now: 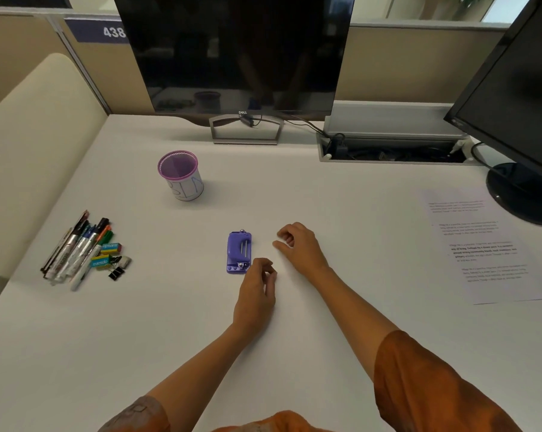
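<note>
Left hand [257, 294] — beside purple punch [239, 252]

A white table [341, 194] fills the view under soft, even light. At 12 o'clock stands a dark monitor [238, 51], and a second monitor [519, 88] stands at 2 o'clock, with an open cable tray [388, 152] between them. Beige partition walls [403, 63] rise behind, with a "438" sign [101, 31] at 11 o'clock. A cream padded panel [39, 135] is at 10 o'clock.

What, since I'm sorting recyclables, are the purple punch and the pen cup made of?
Purple punch: likely glossy moulded plastic, smooth shell; its rods and knobs shine like metal. Pen cup: seemingly purple wire mesh, fine grid visible inside, wrapped in matte white paper.
</note>
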`<state>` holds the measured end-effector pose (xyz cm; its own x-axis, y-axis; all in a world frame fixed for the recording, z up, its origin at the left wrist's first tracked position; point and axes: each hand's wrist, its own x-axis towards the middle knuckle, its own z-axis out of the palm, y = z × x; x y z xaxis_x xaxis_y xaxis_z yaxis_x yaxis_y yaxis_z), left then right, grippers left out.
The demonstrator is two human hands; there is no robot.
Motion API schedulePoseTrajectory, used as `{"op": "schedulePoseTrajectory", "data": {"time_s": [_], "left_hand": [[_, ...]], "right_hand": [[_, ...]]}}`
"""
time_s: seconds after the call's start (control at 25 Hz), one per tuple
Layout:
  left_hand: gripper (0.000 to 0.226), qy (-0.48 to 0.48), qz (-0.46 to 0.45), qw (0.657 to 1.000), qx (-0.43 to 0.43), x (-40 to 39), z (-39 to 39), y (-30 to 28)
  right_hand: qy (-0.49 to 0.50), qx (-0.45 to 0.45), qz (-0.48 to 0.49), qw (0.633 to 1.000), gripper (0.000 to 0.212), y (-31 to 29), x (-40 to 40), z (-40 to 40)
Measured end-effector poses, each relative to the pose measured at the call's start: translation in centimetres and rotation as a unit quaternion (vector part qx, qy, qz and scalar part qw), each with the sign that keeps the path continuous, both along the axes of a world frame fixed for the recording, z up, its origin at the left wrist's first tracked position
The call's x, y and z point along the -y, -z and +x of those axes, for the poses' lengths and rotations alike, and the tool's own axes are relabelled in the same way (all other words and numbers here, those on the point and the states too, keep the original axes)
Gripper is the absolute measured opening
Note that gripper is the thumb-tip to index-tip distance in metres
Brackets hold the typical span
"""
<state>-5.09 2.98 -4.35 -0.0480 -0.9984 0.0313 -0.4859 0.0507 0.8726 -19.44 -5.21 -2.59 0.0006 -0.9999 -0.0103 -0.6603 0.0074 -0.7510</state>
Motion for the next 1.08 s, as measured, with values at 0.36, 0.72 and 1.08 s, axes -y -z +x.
{"op": "schedulePoseTrajectory", "data": {"time_s": [0.36,0.72,1.08], "left_hand": [[0.02,-0.004,0.008,1.0,0.006,0.1,0.0,0.3],[0.017,0.037,-0.159,0.986,0.035,1.0,1.4,-1.8],[0.031,-0.255,-0.179,0.95,0.001,17.9,11.4,-8.9]], "right_hand": [[-0.034,-0.135,-0.033,0.99,0.014,0.3,0.5,0.8],[0.093,0.105,-0.032,0.99,0.007,1.1,-0.4,-0.1],[0.075,0.121,-0.052,0.988,0.011,1.7,-0.6,0.2]]}}
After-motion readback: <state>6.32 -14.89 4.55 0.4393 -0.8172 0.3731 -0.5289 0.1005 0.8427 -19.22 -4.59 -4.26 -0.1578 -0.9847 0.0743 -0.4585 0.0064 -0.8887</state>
